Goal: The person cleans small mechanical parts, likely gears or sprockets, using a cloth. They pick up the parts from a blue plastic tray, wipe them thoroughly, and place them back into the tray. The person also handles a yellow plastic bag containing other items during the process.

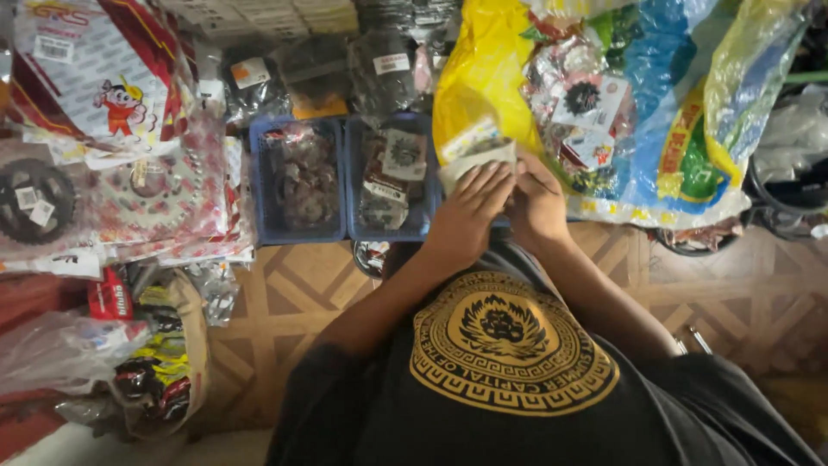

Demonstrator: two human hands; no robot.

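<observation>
My left hand [470, 211] and my right hand [536, 203] meet in front of my chest, both closed on a small pale packet [476, 155] with a printed label. The left hand's fingers lie flat over the packet's lower edge. My right hand pinches its right side. Just beyond the packet sits a big yellow, blue and green plastic sack [655, 112], its mouth stuffed with small bagged sprockets. My black shirt with a round gold print fills the bottom of the view.
Two blue plastic baskets [341, 233] of bagged parts stand left of my hands. Packaged chain sprockets [129, 185] are piled at far left, with more bags [147, 371] at lower left. Patterned brown floor [285, 302] lies below. Tyres [793, 190] sit at the right edge.
</observation>
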